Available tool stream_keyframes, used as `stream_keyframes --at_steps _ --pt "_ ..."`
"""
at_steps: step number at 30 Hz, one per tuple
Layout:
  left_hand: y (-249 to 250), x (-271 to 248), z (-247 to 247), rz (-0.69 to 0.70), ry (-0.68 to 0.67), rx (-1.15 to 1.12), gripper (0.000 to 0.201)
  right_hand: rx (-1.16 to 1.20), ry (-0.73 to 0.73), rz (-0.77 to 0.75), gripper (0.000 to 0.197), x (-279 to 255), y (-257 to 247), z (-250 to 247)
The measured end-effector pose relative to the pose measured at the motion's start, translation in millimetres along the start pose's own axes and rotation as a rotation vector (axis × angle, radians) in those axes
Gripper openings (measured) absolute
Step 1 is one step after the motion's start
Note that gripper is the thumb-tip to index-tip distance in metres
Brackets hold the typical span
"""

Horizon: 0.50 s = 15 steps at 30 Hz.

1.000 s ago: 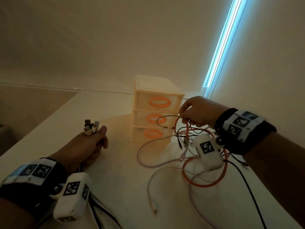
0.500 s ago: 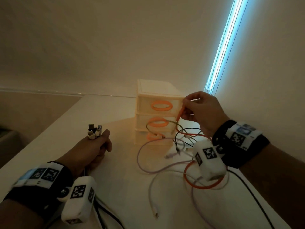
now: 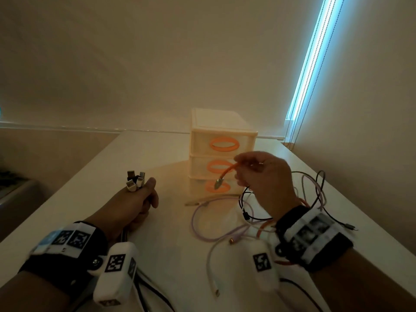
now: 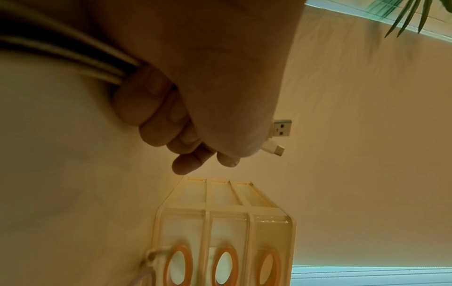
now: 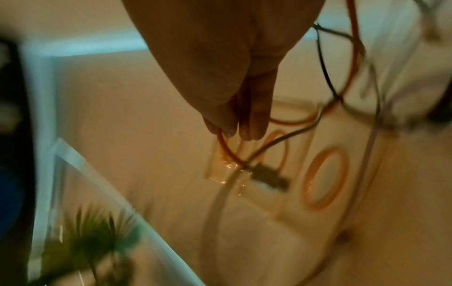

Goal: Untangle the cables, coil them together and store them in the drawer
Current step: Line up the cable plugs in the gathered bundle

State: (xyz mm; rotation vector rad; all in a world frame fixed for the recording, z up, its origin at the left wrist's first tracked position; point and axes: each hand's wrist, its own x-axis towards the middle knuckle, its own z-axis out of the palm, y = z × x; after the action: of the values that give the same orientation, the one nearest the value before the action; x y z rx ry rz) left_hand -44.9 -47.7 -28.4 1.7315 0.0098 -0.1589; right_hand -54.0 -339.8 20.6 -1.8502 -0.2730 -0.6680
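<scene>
Left hand (image 3: 132, 206) fisted round cable ends (image 3: 135, 181), right hand (image 3: 263, 179) pinching orange cable (image 3: 227, 174) (drawers (image 3: 198, 140) behind), loose cables (image 3: 216, 221) below

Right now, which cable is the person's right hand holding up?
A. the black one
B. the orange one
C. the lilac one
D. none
B: the right hand pinches the orange cable near its plug, raised in front of the drawer unit.
</scene>
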Motion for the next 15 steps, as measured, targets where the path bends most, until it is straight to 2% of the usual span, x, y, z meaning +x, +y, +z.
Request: stream_keyframes --at_steps 2,5,7,9,12,14,15 --pt "0 -1 1 0.006 0.002 0.002 0.056 -0.489 -0.010 -0.266 0.013 -3 18 1" --pt "-2 0 1 0.015 0.012 0.009 0.056 -0.716 0.061 -0.328 0.012 0 26 -6" --pt "-2 1 2 0.014 0.015 -0.003 0.056 -0.764 0.169 -0.303 0.013 4 25 -12" --pt "-1 0 4 0.018 0.009 -0.044 0.055 -0.719 0.191 -0.273 0.014 2 26 -16" --pt "6 -5 15 0.049 -0.018 -0.120 0.054 -0.550 0.072 -0.188 0.016 -2 30 -19" --pt "14 -10 27 0.085 -0.058 -0.174 0.054 -0.491 0.013 -0.068 0.027 -4 31 -20" --pt "20 -13 34 0.106 -0.085 -0.196 0.054 -0.485 0.008 -0.057 0.032 -5 29 -19"
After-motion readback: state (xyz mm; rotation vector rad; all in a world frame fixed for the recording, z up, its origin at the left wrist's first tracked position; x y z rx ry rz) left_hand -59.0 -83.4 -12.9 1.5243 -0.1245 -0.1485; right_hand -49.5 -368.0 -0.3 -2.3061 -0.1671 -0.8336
